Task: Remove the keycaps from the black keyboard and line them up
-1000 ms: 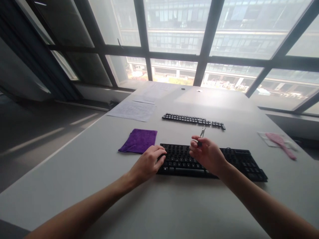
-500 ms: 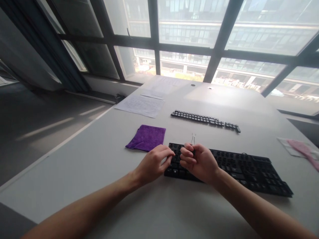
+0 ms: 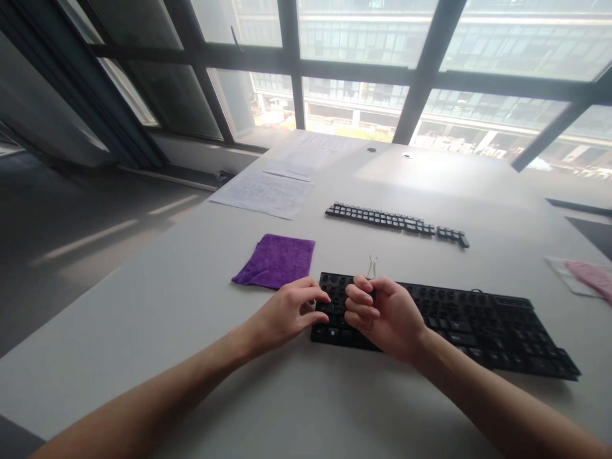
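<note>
A black keyboard [image 3: 478, 319] lies on the white table [image 3: 191, 306] in front of me. My left hand [image 3: 287, 312] rests on the keyboard's left end, fingers curled over the edge keys. My right hand [image 3: 382, 315] hovers over the left part of the keyboard with its fingers closed around a thin wire keycap puller [image 3: 371, 264], whose metal loop sticks up above the knuckles. A row of loose black keycaps [image 3: 394, 220] lies on the table beyond the keyboard.
A purple cloth [image 3: 276, 260] lies left of the keyboard. Printed paper sheets [image 3: 262, 191] sit further back on the left. A pink brush on a wrapper [image 3: 590, 280] lies at the right edge. Large windows stand behind the table.
My right hand has come down and left from above the keyboard's middle to its left part, still holding the puller. The left hand stays on the keyboard's left end. The camera shifted.
</note>
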Available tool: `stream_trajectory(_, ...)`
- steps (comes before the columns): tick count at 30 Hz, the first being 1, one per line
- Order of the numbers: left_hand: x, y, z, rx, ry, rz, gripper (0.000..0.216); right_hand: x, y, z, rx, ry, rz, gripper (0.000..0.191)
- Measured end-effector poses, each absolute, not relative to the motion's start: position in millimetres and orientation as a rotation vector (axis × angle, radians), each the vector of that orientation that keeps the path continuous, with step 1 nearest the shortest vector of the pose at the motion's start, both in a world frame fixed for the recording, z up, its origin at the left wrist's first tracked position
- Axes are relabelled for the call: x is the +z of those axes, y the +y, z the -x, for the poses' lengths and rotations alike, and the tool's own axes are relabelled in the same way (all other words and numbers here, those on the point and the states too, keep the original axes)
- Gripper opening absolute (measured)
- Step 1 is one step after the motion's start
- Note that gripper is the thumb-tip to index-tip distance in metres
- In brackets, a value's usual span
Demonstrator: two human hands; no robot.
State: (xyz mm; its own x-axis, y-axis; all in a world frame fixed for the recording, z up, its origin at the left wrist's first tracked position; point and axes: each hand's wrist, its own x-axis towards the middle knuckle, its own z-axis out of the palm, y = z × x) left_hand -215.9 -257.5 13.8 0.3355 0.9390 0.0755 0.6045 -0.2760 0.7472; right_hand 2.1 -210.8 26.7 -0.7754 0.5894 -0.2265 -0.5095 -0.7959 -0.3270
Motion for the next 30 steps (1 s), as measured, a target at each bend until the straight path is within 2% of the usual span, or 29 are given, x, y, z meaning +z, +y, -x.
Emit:
stream_trajectory(7, 17, -256, 209, 0.717, 1.421, -1.867, 0.014, 19, -200, -2, 2.087, -0.616, 0.561, 0.02)
stream_trajectory(12, 20, -254, 205, 0.714, 1.423, -1.931, 0.012, 13, -199, 1, 1.929, -0.759, 0.62, 0.02)
stream_trajectory(22, 1, -263, 196, 0.812, 1.435, -2.22, 0.016, 4, -194, -1, 1.957, -0.727, 0.566, 0.019)
stream_trajectory(30, 20, -245, 213, 1.045, 1.441, -2.138, 0.01, 3, -191, -2, 1.968, -0.657, 0.582, 0.018)
